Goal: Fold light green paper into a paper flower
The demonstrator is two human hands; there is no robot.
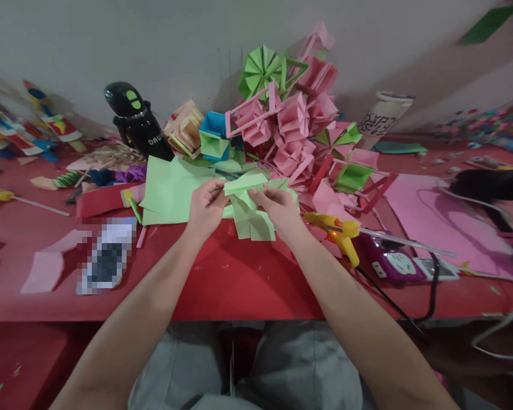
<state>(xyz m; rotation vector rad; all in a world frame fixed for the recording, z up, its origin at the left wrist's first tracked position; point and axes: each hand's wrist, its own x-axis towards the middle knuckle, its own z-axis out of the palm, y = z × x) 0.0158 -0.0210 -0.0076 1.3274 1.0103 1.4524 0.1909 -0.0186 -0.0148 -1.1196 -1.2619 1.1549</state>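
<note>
Between both hands is a piece of folded light green paper [245,183], raised a little above the table. My left hand [207,208] pinches its left end with thumb and fingertips. At its right side, my right hand [279,209] has closed on the paper, thumb on top. More creased green paper [254,222] lies just beneath, its left and right parts partly covered by the hands. A larger green sheet [171,188] rests behind and left of my left hand. Close to my right wrist lies a yellow glue gun [337,230] with a small orange light showing.
Pink folded paper pieces [293,117] are heaped at the back, beside a black bottle [139,125]. A purple power strip [391,259] and cords lie to the right, near a pink sheet [436,216]. Pink paper strips [45,270] lie on the red table [248,285] at left.
</note>
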